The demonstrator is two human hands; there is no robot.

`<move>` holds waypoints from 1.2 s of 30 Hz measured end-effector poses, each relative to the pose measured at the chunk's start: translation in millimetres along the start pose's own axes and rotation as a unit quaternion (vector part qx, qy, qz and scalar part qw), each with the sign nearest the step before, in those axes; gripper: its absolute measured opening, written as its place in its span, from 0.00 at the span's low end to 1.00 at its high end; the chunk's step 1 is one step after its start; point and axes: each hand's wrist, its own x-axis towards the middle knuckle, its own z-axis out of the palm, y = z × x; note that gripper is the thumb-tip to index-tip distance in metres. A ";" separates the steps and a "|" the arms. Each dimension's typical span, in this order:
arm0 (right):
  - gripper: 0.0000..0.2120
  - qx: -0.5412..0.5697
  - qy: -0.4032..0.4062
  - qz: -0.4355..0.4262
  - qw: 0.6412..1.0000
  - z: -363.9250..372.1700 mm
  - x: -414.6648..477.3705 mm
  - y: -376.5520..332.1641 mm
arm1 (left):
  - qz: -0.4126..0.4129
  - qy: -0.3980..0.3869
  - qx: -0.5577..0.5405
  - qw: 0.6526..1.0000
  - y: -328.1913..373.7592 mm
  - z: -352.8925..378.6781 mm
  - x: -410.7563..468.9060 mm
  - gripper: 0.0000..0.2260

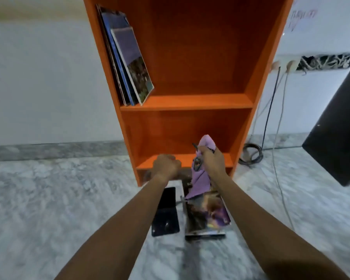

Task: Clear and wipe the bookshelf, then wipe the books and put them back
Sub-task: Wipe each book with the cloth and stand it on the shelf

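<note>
An orange bookshelf stands against the wall. Several books lean against the left side of its upper shelf. My right hand grips a purple cloth in front of the lowest shelf; the cloth hangs down over a stack of books lying on the floor. My left hand is curled into a fist beside it, at the front edge of the lowest shelf, with nothing visible in it. A dark book lies flat on the floor left of the stack.
Marble floor spreads around the shelf. Cables run from wall sockets down to a coil on the floor right of the shelf. A black panel juts in at the right edge.
</note>
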 end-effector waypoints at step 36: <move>0.22 -0.293 -0.086 -0.262 0.915 -25.4 -39.1 150.3 | -0.052 -0.367 -0.278 0.886 -103.3 81.4 -51.9 0.19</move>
